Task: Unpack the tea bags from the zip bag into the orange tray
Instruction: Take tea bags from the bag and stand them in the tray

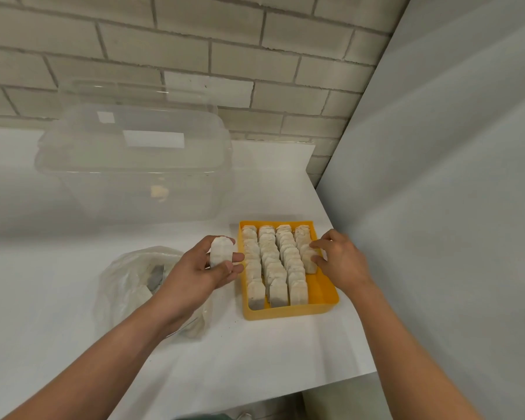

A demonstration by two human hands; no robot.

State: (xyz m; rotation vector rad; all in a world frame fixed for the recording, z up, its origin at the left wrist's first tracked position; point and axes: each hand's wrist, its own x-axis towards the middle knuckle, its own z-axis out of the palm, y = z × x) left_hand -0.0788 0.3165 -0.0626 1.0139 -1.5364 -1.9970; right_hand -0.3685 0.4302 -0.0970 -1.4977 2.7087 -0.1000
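- left hand [206, 268] has one white paper tea bag [220, 251] pinched between thumb and fingers, just at 9 o'clock of the rectangular orange plastic tray [285, 313]
- right hand [340, 259], at the tray's 3 o'clock side, is curled with its fingertips pinching the nearest bag of the rightmost row [309, 263]
- tray's got four rows of bags standing on edge, rightmost one shorter
- crumpled clear plastic zip bag [128, 277] sits on the white table [255, 359] at 9 o'clock of the tray, under the left wrist
- big clear plastic tub [134, 165] at 11 o'clock

Left hand [205, 269]: pinches a white paper tea bag [221, 252], just left of the tray.
Right hand [338, 259]: fingers curled on the front bag [309, 263] of the rightmost row.
Rectangular orange plastic tray [285, 312]: four rows of tea bags, the rightmost shortest.
Clear plastic zip bag [128, 280]: under the left wrist, on the white table [255, 359].
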